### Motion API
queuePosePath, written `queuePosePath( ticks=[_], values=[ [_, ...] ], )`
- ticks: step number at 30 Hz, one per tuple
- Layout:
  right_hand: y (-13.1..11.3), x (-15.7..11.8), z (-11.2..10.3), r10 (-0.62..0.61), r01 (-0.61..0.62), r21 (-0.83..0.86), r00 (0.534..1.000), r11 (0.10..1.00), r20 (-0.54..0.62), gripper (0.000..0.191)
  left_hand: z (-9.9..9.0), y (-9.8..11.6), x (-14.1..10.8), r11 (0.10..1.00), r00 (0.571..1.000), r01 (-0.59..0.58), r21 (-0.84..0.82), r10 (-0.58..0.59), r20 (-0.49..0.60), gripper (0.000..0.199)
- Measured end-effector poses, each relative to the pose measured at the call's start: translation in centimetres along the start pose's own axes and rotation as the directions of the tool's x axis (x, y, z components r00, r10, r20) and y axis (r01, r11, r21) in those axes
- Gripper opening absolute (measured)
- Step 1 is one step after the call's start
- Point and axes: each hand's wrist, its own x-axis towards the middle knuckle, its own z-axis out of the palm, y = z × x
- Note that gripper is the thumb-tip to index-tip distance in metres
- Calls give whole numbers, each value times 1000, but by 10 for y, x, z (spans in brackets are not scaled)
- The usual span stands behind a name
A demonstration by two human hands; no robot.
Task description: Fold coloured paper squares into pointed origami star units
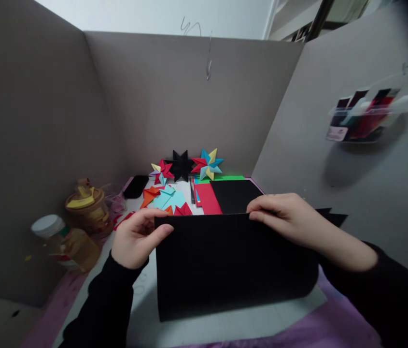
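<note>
A large sheet of black paper [225, 266] is held up in front of me, its right side curving round toward the back. My left hand [134, 237] pinches its upper left corner between thumb and fingers. Along the top edge, right of the middle, my right hand [283, 212] grips the sheet with thumb and fingertips. Just beyond it lie a black sheet [234, 193] and a red sheet [208, 199]. Light blue folded paper [169, 197] and an orange folded piece [149, 195] lie behind my left hand.
Folded paper stars, one black [181, 166] and one multicoloured [208, 164], stand against the back panel [189, 96]. At left are a phone [136, 186], a brown cup [91, 208] and a white-lidded jar [73, 246]. A clear holder [366, 116] hangs on the right panel.
</note>
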Motion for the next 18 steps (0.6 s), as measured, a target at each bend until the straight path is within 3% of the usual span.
queuePosePath(
  ticks=[7, 11, 14, 18],
  values=[
    [2, 0, 1, 0, 0, 0, 1000, 1000, -10, 14, -3, 4, 6, 995, 998, 68, 75, -66, -23, 14],
    [0, 0, 1, 10, -10, 19, 1000, 1000, 2, 15, -5, 3, 8, 993, 999, 44, 110, -42, -22, 14],
    [-1, 1, 2, 9, -10, 30, 1000, 999, 25, 16, -9, -1, 14, 995, 997, 39, 88, -44, 62, 24],
    [-3, 6, 3, 12, -13, 15, 997, 1000, 72, 16, -17, -9, 26, 976, 945, 184, 114, -208, 253, 30]
  ],
)
